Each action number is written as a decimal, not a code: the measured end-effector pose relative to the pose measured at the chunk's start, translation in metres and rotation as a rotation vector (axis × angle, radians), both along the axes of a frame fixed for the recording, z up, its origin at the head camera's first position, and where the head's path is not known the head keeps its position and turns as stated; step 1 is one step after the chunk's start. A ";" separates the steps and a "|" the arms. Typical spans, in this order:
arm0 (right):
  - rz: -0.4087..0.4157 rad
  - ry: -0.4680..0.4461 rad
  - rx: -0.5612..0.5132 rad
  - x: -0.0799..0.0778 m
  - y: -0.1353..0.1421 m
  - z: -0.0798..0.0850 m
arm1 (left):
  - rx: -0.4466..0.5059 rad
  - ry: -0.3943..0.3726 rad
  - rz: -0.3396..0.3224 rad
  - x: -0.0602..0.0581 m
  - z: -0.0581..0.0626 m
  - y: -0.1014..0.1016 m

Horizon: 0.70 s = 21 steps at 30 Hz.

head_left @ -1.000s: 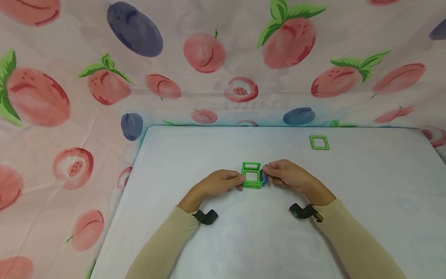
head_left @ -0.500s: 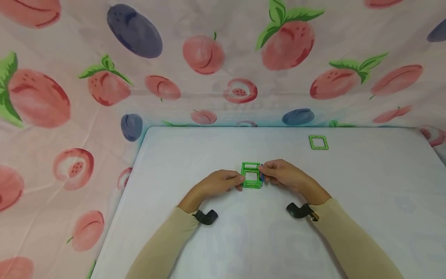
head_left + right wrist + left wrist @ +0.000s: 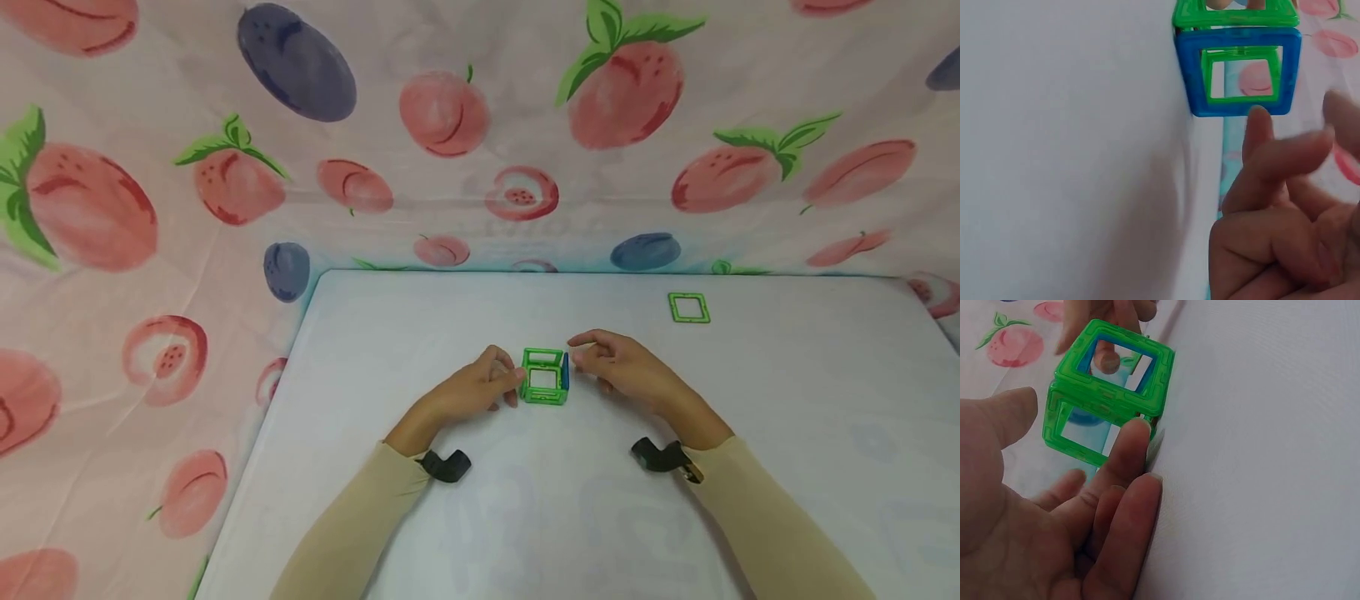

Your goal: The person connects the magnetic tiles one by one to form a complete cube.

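A box of green magnetic tiles (image 3: 546, 397), each an open square frame, stands on the white table between the two hands. On its right side a blue magnetic tile (image 3: 566, 372) stands upright, flush with the green ones; the right wrist view shows its full square (image 3: 1241, 39). The left hand (image 3: 480, 386) is at the box's left side, fingers loosely bent. In the left wrist view its thumb is apart from the box and one fingertip overlaps a lower green edge; contact is unclear. The right hand (image 3: 630, 371) is just right of the blue tile, its thumb and forefinger spread.
A loose green square tile (image 3: 689, 320) lies flat near the back of the white table (image 3: 525, 517). Behind and to the left hangs a fruit-printed cloth (image 3: 420, 192). Each wrist wears a black camera mount, such as the left one (image 3: 446, 467).
The blue tile has swung from an angle to flush against the box's right side. The right hand has let go of it and drawn back right. The left fingers have loosened from the box.
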State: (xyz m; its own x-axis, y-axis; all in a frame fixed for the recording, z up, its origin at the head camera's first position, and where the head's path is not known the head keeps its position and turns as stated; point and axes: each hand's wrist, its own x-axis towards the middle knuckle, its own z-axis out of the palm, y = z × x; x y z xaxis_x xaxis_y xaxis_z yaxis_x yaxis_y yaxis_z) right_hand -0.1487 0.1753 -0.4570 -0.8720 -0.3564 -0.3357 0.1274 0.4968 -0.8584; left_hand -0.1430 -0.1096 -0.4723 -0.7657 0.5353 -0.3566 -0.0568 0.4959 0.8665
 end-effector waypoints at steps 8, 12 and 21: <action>0.156 0.217 0.266 0.013 -0.008 0.005 | -0.025 -0.002 -0.005 0.001 0.000 -0.001; 0.171 0.267 0.328 0.017 -0.015 0.002 | -0.030 0.003 -0.008 0.003 0.001 -0.001; 0.136 0.312 0.371 0.021 -0.021 -0.001 | -0.024 0.007 -0.018 0.004 0.000 -0.001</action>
